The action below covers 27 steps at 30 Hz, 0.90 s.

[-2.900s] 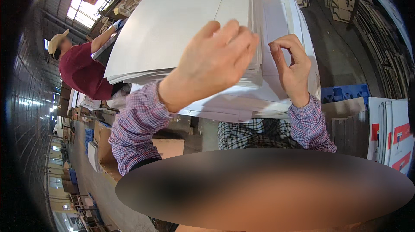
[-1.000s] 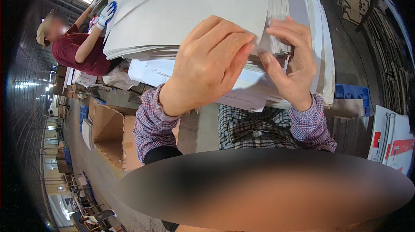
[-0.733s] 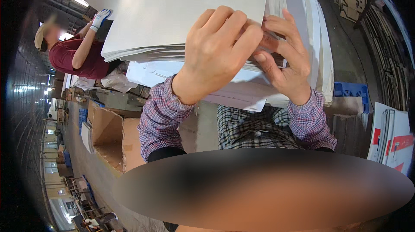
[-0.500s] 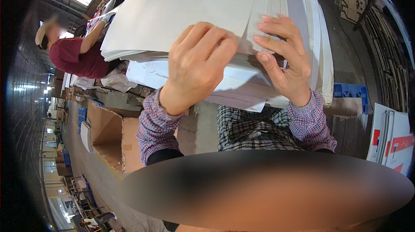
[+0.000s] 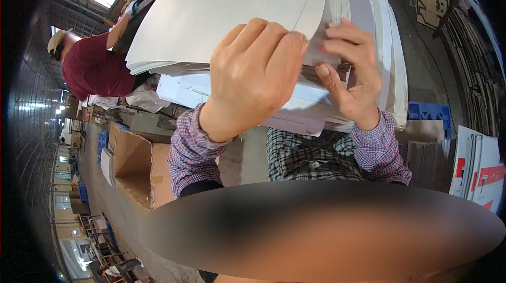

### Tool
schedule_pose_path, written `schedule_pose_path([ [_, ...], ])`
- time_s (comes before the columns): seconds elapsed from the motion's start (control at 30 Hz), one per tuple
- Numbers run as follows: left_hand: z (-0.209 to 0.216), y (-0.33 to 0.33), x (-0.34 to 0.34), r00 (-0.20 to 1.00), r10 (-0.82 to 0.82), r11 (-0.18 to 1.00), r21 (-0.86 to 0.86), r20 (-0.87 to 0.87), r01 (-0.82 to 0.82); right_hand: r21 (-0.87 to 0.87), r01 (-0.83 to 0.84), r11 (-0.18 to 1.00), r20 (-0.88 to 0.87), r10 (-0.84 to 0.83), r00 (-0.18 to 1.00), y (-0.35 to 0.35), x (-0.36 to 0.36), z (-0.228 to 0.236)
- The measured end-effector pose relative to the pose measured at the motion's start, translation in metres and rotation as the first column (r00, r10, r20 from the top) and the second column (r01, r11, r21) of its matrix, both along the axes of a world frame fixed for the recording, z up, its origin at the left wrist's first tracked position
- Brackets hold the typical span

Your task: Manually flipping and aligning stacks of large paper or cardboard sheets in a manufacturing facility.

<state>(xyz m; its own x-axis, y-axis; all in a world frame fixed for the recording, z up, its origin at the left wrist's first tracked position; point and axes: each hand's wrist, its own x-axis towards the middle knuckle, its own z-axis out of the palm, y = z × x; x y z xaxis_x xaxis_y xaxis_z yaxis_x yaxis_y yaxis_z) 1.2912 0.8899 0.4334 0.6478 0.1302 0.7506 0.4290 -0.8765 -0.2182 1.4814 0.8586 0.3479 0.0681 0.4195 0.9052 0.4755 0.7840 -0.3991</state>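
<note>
A thick stack of large white sheets (image 5: 221, 14) fills the upper middle of the view. My left hand (image 5: 253, 77) curls over the near edge of the top sheets and lifts them, so they bend upward. My right hand (image 5: 350, 80) pinches the edge of the sheets just to the right, fingers pressed into the gap under the lifted ones. A lower layer of white sheets (image 5: 295, 109) lies flat beneath both hands.
A person in a dark red shirt and a cap (image 5: 89, 69) works at the far left side of the same stack. An open cardboard box (image 5: 134, 169) stands at lower left. A blue crate (image 5: 429, 111) and printed white boards (image 5: 477, 164) are at the right.
My left hand has slid up and curled further over the sheets' edge, lifting them more. My right hand's fingers have moved into the gap. The other person has leaned further over the stack.
</note>
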Motion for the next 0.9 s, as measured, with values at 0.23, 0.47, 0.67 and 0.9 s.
schedule_pose_path([
  [0.23,-0.009,0.01,0.022,1.0,-0.015,0.981,0.192,-0.012,0.017,0.118,0.076,0.99,0.126,-0.091,0.988,0.004,-0.002,0.002],
  [0.47,-0.004,-0.006,-0.011,0.995,0.016,1.0,0.022,-0.098,-0.014,0.104,0.055,0.993,0.131,-0.068,0.989,0.005,-0.003,0.002],
  [0.67,0.008,-0.019,-0.003,0.978,0.023,0.989,-0.136,-0.206,-0.052,-0.004,-0.042,0.999,0.068,0.042,0.997,0.0,0.002,0.002],
  [0.9,0.015,-0.022,0.009,0.967,0.165,0.986,0.048,-0.196,-0.158,-0.033,-0.054,0.998,-0.087,0.051,0.995,-0.007,-0.002,0.001],
])
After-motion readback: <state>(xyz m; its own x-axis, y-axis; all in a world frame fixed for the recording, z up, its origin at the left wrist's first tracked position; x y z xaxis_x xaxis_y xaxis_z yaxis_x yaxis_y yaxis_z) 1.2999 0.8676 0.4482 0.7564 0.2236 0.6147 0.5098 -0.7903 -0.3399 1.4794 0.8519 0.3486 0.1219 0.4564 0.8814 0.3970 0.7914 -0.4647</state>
